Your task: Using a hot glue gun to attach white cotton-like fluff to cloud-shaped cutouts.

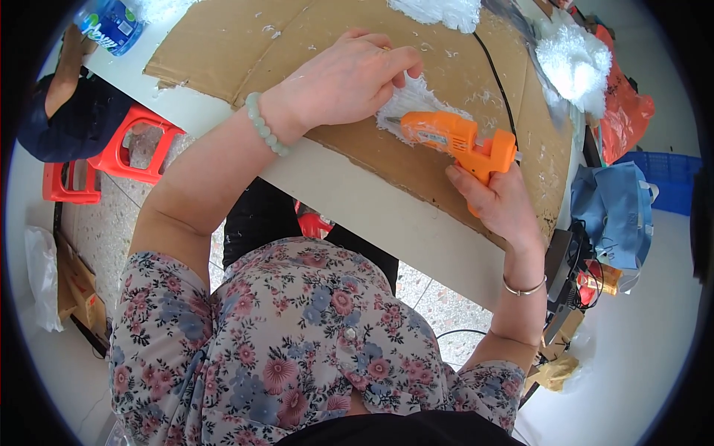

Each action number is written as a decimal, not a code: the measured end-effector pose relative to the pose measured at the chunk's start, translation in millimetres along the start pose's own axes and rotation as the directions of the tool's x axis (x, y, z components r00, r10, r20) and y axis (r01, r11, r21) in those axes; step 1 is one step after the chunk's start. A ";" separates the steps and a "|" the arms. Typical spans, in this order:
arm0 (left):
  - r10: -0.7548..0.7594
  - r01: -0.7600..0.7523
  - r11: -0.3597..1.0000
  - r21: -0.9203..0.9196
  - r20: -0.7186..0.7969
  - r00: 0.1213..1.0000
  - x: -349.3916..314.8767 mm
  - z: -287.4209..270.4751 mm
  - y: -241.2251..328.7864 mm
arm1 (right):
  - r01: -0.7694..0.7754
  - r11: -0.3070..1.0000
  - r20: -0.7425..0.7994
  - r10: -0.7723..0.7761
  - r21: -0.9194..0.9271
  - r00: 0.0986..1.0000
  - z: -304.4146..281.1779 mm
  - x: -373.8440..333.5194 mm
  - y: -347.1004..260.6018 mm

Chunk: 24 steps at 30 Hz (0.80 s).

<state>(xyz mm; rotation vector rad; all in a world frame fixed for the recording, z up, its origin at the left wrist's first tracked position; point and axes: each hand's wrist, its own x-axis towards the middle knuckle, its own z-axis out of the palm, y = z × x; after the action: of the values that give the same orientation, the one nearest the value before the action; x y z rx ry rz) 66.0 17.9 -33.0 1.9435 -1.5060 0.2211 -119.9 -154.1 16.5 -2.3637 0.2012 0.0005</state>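
My right hand [502,201] is wrapped round the grip of an orange hot glue gun [446,134], its nozzle pointing left. Under the nozzle, on the brown cardboard [349,44], lies a white fluffy fibre piece [413,100]. The curled fingers of my left hand [353,78] pinch this piece at its upper edge, just above the gun's tip. Those fingertips are partly hidden by the hand itself.
A black cord [494,67] runs across the cardboard. White fluffy bundles [573,59] lie at the far right, by a red plastic bag [628,111]. A blue-labelled bottle [111,28] stands far left, near another person's arm [67,74]. Red stools [137,145] are below.
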 end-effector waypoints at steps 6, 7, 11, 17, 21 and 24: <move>0.016 -0.016 1.000 0.021 -0.006 1.000 -0.7 1.0 -0.8 | -0.039 0.998 -0.012 0.038 -0.053 0.999 -11.2 -18.5 5.4; 0.017 -0.017 1.000 0.022 -0.008 1.000 -0.7 1.9 -1.4 | -0.078 0.997 -0.051 0.077 -0.018 0.996 -13.4 -24.0 13.0; 0.048 -0.047 0.999 0.016 -0.069 0.996 -0.3 5.4 -2.8 | -0.200 0.973 -0.063 0.208 0.112 0.976 -25.5 -36.1 15.2; 0.084 -0.083 0.996 0.015 -0.086 0.993 -1.5 4.5 -4.0 | -0.210 0.969 -0.081 0.222 0.131 0.972 -16.4 -32.0 17.0; 0.083 -0.080 0.996 0.043 -0.067 0.994 0.8 4.5 -5.7 | -0.075 0.997 -0.140 0.078 0.025 0.987 -11.3 -27.4 23.6; 0.095 -0.091 0.995 0.043 -0.095 0.991 0.4 5.9 -5.9 | -0.165 0.984 -0.084 0.160 -0.059 0.983 -17.9 -29.5 17.2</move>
<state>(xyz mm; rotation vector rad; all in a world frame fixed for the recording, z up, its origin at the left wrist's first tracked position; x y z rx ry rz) 70.0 14.8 -39.7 1.8658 -1.5399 0.3825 -152.6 -174.3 19.2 -2.4081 0.4389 -0.0083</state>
